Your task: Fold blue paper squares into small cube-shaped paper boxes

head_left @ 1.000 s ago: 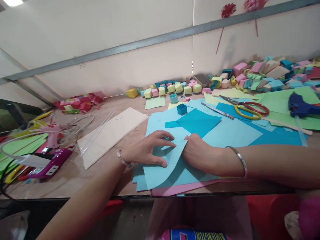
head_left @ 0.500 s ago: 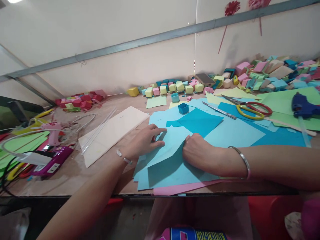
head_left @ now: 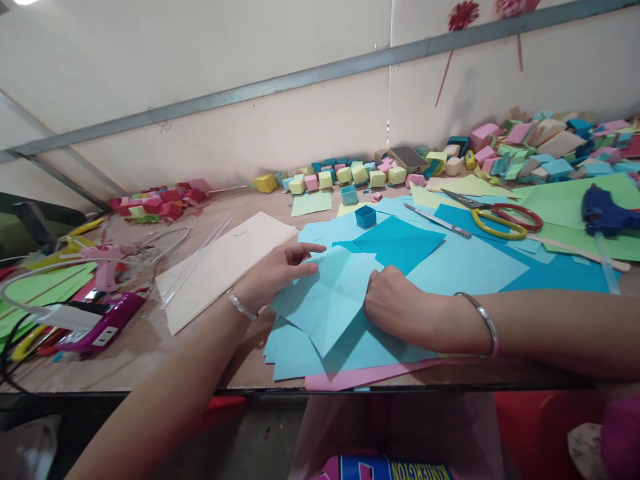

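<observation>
Pale-blue creased paper sheet (head_left: 327, 297) lies atop the blue paper stack (head_left: 300, 350) at the table's near edge — my left hand (head_left: 277, 267) pinches its far corner, my right hand (head_left: 395, 303), curled, presses its right edge. Beyond lie a cream board (head_left: 220, 267), scissors (head_left: 493, 217) and paper cubes (head_left: 350, 177).

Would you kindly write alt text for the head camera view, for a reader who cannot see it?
Two bare hands work a creased light blue paper square on a stack of blue sheets: the left hand holds its upper left edge, the right hand presses its right side. Scissors, a blue glue gun and small paper boxes lie behind on the table.
</observation>
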A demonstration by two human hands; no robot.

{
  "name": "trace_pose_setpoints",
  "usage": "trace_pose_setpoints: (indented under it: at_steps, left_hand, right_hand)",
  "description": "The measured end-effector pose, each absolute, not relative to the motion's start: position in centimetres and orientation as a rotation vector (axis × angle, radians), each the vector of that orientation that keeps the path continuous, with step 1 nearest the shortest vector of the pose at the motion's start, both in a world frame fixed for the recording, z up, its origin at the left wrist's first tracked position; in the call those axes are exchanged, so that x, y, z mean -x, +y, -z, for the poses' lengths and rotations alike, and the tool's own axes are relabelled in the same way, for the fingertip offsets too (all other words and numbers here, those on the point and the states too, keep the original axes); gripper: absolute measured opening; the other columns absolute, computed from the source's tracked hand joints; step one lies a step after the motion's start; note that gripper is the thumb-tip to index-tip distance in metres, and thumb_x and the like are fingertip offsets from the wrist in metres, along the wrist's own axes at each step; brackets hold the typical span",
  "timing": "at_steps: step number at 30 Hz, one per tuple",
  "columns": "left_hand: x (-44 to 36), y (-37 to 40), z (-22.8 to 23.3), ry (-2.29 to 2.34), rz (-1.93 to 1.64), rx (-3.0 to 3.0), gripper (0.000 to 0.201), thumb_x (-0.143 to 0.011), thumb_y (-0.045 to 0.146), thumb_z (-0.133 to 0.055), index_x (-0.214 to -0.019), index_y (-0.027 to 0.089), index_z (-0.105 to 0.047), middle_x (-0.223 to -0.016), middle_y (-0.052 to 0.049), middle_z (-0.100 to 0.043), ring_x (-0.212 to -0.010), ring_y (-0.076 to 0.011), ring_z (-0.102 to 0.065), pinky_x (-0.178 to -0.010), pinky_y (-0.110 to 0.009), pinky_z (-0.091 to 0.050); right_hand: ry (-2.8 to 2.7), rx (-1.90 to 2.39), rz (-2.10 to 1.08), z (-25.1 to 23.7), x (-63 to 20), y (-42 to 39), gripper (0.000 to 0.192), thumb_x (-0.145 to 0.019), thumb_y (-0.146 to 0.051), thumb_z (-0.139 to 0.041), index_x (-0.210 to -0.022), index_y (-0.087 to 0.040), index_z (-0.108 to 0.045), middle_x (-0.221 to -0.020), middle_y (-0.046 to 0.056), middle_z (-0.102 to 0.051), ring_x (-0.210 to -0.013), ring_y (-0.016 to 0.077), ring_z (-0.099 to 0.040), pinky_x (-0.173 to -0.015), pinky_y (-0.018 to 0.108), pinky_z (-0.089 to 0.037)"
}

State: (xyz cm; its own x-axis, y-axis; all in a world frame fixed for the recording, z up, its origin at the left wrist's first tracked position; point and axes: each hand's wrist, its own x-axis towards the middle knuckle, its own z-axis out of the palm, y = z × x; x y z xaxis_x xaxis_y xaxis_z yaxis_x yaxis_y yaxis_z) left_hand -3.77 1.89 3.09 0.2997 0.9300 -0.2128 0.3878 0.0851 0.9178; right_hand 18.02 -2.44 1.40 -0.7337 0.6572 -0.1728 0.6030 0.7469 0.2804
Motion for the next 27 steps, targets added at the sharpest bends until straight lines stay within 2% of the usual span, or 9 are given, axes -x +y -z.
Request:
trace_pose_setpoints:
  at_steps: [5,8,11,14,19,21,24,27]
  left_hand:
    - [4.3,2.7,-2.2,1.377,-0.777,-1.505,0.057,-0.064,0.039,-0.081,-0.116,0.02,-0.066,-0.071,0.006,-0.044,-0.059,-0.0079,-0.047,-0.052,-0.02,-0.038]
    - [4.5,3.0,-2.0,1.395,-0.805,-1.475,0.061,-0.063,0.039,-0.082,-0.118,0.02,-0.064,-0.071,0.005,-0.043,-0.06,-0.0087,-0.047,-0.052,-0.021,-0.038]
    - [4.3,3.0,-2.1,1.408,-0.806,-1.476,0.063,-0.062,0.04,-0.082,-0.119,0.02,-0.064,-0.071,0.005,-0.043,-0.06,-0.0089,-0.047,-0.052,-0.02,-0.036]
    - [4.1,2.9,-2.0,1.441,-0.831,-1.483,0.062,-0.062,0.041,-0.081,-0.118,0.02,-0.065,-0.071,0.005,-0.043,-0.059,-0.0086,-0.046,-0.052,-0.02,-0.035]
    - [4.3,3.2,-1.2,1.498,-0.823,-1.603,0.057,-0.067,0.042,-0.075,-0.117,0.018,-0.064,-0.073,0.003,-0.047,-0.06,-0.0096,-0.048,-0.052,-0.022,-0.035]
    - [4.4,3.4,-0.8,1.556,-0.767,-1.763,0.055,-0.072,0.043,-0.07,-0.12,0.017,-0.062,-0.079,0.0,-0.053,-0.066,-0.0126,-0.053,-0.058,-0.025,-0.041]
    - [4.6,3.8,-1.1,1.676,-0.687,-2.001,0.056,-0.07,0.04,-0.069,-0.121,0.017,-0.062,-0.096,-0.006,-0.059,-0.084,-0.021,-0.06,-0.075,-0.034,-0.049]
    - [4.4,3.7,-2.6,1.718,-0.542,-2.4,0.048,-0.072,0.034,-0.069,-0.117,0.018,-0.065,-0.11,-0.012,-0.057,-0.106,-0.0294,-0.055,-0.093,-0.043,-0.045]
  right_hand:
    - [2.596,-1.063,-0.447,-1.5,-18.0,-5.1,0.017,-0.068,0.003,-0.052,-0.066,-0.013,-0.058,-0.061,0.007,-0.057,-0.054,0.0184,-0.056,-0.045,0.028,-0.034]
    - [2.767,-1.13,-0.742,-2.1,-18.3,-6.8,0.019,-0.068,0.003,-0.049,-0.065,-0.015,-0.054,-0.054,0.003,-0.048,-0.045,0.0146,-0.047,-0.042,0.026,-0.024]
    - [3.002,-1.056,-0.963,-2.5,-18.7,-7.1,0.019,-0.071,0.001,-0.046,-0.068,-0.016,-0.053,-0.056,0.002,-0.046,-0.047,0.015,-0.044,-0.044,0.029,-0.021]
    - [3.066,-0.879,-0.923,-2.3,-18.8,-6.5,0.018,-0.072,-0.001,-0.047,-0.072,-0.016,-0.056,-0.063,0.005,-0.05,-0.055,0.0182,-0.047,-0.048,0.032,-0.024]
    - [3.115,-0.769,-0.823,-1.2,-18.2,-5.6,0.019,-0.073,-0.001,-0.047,-0.068,-0.016,-0.057,-0.065,0.006,-0.05,-0.059,0.0194,-0.047,-0.05,0.033,-0.021]
    - [3.122,-0.773,-0.815,-1.0,-18.1,-5.2,0.02,-0.074,0.0,-0.047,-0.068,-0.016,-0.057,-0.064,0.006,-0.051,-0.057,0.0183,-0.046,-0.051,0.033,-0.019]
    - [3.14,-0.77,-0.728,-0.8,-18.0,-4.9,0.02,-0.076,0.0,-0.048,-0.066,-0.015,-0.057,-0.061,0.006,-0.053,-0.055,0.0159,-0.044,-0.053,0.032,-0.018]
    - [3.173,-0.733,-0.552,-0.7,-18.1,-4.8,0.018,-0.079,-0.003,-0.052,-0.068,-0.015,-0.058,-0.063,0.006,-0.057,-0.057,0.0152,-0.045,-0.054,0.031,-0.02]
